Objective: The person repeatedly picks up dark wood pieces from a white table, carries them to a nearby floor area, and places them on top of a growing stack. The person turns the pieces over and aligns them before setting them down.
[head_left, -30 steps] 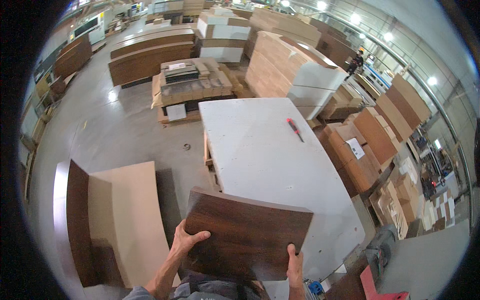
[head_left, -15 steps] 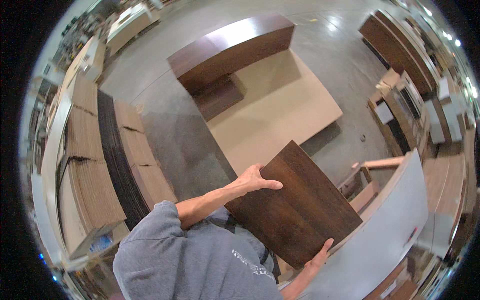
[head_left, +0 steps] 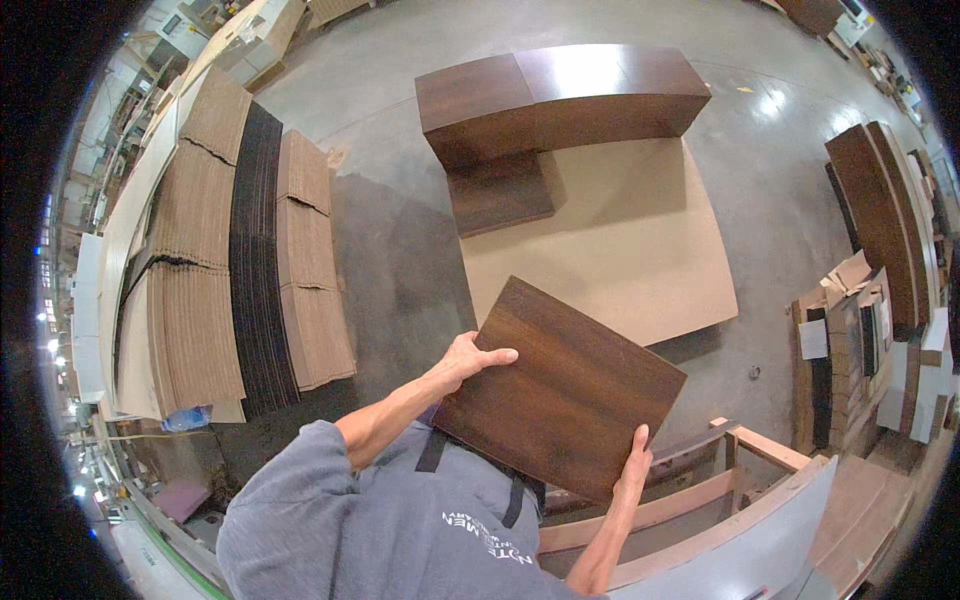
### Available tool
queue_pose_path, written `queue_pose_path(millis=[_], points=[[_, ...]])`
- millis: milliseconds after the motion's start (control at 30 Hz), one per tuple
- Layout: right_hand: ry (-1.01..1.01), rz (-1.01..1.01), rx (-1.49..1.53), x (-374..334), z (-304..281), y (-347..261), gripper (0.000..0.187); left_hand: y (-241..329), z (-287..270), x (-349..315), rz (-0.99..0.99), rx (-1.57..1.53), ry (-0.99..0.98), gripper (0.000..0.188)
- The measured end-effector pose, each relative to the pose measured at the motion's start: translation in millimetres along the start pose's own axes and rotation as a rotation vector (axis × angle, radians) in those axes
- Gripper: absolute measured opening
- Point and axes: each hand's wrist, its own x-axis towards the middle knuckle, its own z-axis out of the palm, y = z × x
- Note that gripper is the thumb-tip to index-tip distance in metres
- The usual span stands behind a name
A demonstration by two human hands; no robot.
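A dark brown wood-grain panel (head_left: pixel 565 385) is held tilted in front of my body, gripped at two opposite edges. My left hand (head_left: pixel 470 362) closes round its left edge, the thumb lying on the upper face and the fingers hidden beneath. On the right edge, my right hand (head_left: pixel 634 465) grips near the lower corner, its thumb on top. Beyond the panel, a beige board (head_left: pixel 640 235) lies low, bearing a stack of matching brown panels (head_left: pixel 560 100) along its far side. One smaller brown panel (head_left: pixel 500 195) lies at the board's left, against that stack.
Tall stacks of brown cardboard (head_left: pixel 190 330) and black sheets (head_left: pixel 258 270) stand on the left. At lower right is a wooden frame (head_left: pixel 770 445) with a pale panel (head_left: pixel 730 555). Brown boards (head_left: pixel 875 230) and cardboard pieces (head_left: pixel 845 340) stand farther right on the grey concrete floor (head_left: pixel 390 240).
My view has turned right to left across the scene, so the board and stacks sit farther right. The brown panel has rotated and moved away from the pale panel, still in both hands.
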Motion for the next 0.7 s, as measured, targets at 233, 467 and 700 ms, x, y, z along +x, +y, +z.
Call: queue_pose_path(millis=[233,467,700], points=[[-0.159,-0.051,-0.116,98,106,-55,0.093,6,-47,87,-0.089,-0.215,0.073,0.089],[-0.224,-0.055,-0.435,208,273,-96,0.091,14,-141,235,-0.196,-0.328,0.136,0.087],[-0.200,-0.164,-0.644,400,463,-49,0.090,5,-261,432,-0.155,-0.361,0.287,0.074]])
